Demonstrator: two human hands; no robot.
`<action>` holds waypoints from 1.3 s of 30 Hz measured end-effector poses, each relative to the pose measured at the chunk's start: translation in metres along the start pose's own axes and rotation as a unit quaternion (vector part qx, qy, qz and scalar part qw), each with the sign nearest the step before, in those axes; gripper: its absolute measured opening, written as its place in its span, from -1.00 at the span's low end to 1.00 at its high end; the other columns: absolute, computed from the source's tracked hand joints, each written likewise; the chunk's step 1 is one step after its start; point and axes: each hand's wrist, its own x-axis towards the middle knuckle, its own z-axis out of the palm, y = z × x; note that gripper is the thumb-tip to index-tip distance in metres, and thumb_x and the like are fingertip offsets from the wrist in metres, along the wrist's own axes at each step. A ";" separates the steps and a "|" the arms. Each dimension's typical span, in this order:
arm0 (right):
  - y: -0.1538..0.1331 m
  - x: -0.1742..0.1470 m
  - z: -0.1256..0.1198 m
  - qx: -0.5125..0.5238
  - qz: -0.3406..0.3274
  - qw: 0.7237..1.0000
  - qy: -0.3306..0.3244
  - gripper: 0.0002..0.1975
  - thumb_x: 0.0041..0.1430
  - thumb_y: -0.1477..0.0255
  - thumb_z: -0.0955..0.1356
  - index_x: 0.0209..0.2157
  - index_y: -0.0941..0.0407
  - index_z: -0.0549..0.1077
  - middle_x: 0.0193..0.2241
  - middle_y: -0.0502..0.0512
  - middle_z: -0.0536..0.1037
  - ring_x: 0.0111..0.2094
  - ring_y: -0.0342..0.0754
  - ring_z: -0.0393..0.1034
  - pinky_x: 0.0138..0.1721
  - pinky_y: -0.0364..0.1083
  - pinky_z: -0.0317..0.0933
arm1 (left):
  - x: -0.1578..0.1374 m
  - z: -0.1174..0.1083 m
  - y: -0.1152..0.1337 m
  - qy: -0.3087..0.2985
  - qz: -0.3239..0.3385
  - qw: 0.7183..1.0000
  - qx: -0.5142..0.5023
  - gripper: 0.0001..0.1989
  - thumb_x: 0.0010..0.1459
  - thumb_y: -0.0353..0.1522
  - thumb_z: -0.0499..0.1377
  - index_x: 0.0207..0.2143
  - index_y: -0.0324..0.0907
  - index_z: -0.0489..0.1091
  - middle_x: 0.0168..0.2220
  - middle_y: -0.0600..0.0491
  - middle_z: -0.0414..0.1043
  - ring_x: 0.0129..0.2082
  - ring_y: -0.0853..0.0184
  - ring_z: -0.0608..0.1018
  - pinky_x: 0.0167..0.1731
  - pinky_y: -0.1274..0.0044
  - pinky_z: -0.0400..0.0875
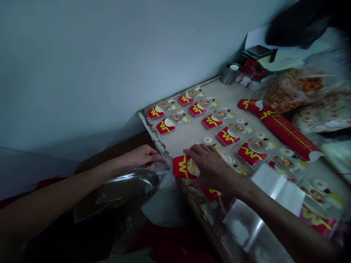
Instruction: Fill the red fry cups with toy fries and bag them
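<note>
My left hand [142, 156] is at the near edge of the table, its fingers pinched on the rim of a clear plastic bag [131, 179] that hangs off the edge. My right hand [211, 166] grips a small red fries carton [181, 167] with a yellow zigzag, pale yellow fries showing at its mouth. The carton's left end is by the bag's opening; whether it is inside the plastic I cannot tell. Under and beside my right hand lie similar clear packs, among them a red pack [211, 193] partly hidden by the hand.
Rows of clear packs with red cartons and tiny food pieces [227, 136] cover the table [189, 137]. Stacked flat cartons [287, 129], bags of small brown pieces [285, 91], a metal cup [230, 73] and clear plastic sleeves [276, 190] also lie there. A wall [109, 65] stands behind.
</note>
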 end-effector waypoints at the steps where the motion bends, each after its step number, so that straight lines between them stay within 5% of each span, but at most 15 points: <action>1: 0.002 -0.001 -0.001 -0.001 0.016 1.000 0.009 -0.19 -0.10 0.13 0.55 0.16 0.16 0.35 0.01 0.31 0.46 0.01 0.26 0.31 0.04 0.18 0.16 | -0.002 0.000 0.002 -0.004 0.006 1.000 0.011 -0.49 0.12 0.06 0.21 -0.56 -0.20 0.48 -0.66 0.10 0.35 -0.66 0.47 0.24 -0.60 0.59 0.07; 12: -0.006 -0.004 0.008 0.043 0.071 0.994 0.071 -0.15 -0.07 0.07 0.51 0.18 0.19 0.32 0.00 0.35 0.44 0.01 0.28 0.32 0.04 0.22 0.16 | 0.001 0.011 -0.001 -0.005 0.003 1.000 0.003 -0.44 0.16 0.09 0.14 -0.55 -0.21 0.42 -0.63 0.09 0.38 -0.64 0.47 0.28 -0.58 0.60 0.12; 20: 0.003 -0.022 0.007 0.128 -0.022 0.991 -0.025 -0.16 -0.19 0.13 0.57 0.13 0.14 0.36 0.01 0.24 0.43 0.01 0.20 0.32 0.08 0.14 0.19 | 0.009 0.017 0.009 0.000 0.022 0.999 0.044 -0.52 0.15 0.02 0.19 -0.51 -0.21 0.49 -0.65 0.13 0.29 -0.64 0.49 0.22 -0.61 0.61 0.03; 26: 0.010 -0.021 0.008 0.130 -0.049 0.990 -0.015 -0.10 -0.20 0.20 0.58 0.20 0.13 0.32 0.04 0.24 0.41 0.02 0.17 0.31 0.08 0.11 0.18 | 0.010 0.021 0.019 -0.055 -0.024 0.998 -0.036 -0.55 0.11 0.01 0.24 -0.39 -0.21 0.55 -0.52 0.08 0.43 -0.54 0.44 0.37 -0.50 0.62 0.22; 29: 0.002 -0.021 0.008 0.065 -0.035 0.997 0.010 -0.14 -0.05 0.11 0.52 0.22 0.20 0.30 0.06 0.33 0.40 0.05 0.24 0.27 0.10 0.18 0.13 | 0.013 0.018 0.027 -0.072 -0.026 0.996 -0.049 -0.56 0.05 0.01 0.29 -0.34 -0.21 0.57 -0.42 0.02 0.52 -0.47 0.40 0.45 -0.45 0.60 0.27; 34: -0.013 -0.027 0.000 -0.006 -0.012 0.999 0.048 -0.11 0.02 0.08 0.49 0.26 0.26 0.25 0.05 0.41 0.41 0.06 0.31 0.22 0.08 0.22 0.10 | 0.035 0.017 0.082 -0.082 0.094 0.982 0.144 -0.68 0.02 -0.13 0.34 -0.32 -0.19 0.61 -0.42 0.03 0.57 -0.44 0.32 0.49 -0.43 0.57 0.25; 36: -0.015 -0.034 -0.002 -0.004 0.043 0.995 0.087 -0.02 -0.04 0.10 0.52 0.31 0.25 0.17 0.05 0.39 0.41 0.05 0.31 0.23 0.06 0.22 0.13 | 0.045 0.020 0.114 -0.078 0.159 0.951 0.252 -0.79 0.05 -0.23 0.33 -0.32 -0.18 0.61 -0.44 0.07 0.56 -0.39 0.30 0.52 -0.36 0.57 0.27; 39: -0.012 -0.046 0.000 -0.009 0.172 0.974 0.145 -0.01 -0.06 0.07 0.51 0.32 0.18 0.15 0.06 0.39 0.41 0.05 0.33 0.26 -0.01 0.22 0.18 | 0.055 0.034 0.147 0.038 0.290 0.888 0.356 -0.78 0.09 -0.35 0.31 -0.17 -0.17 0.58 -0.25 0.04 0.58 -0.17 0.24 0.55 -0.17 0.50 0.31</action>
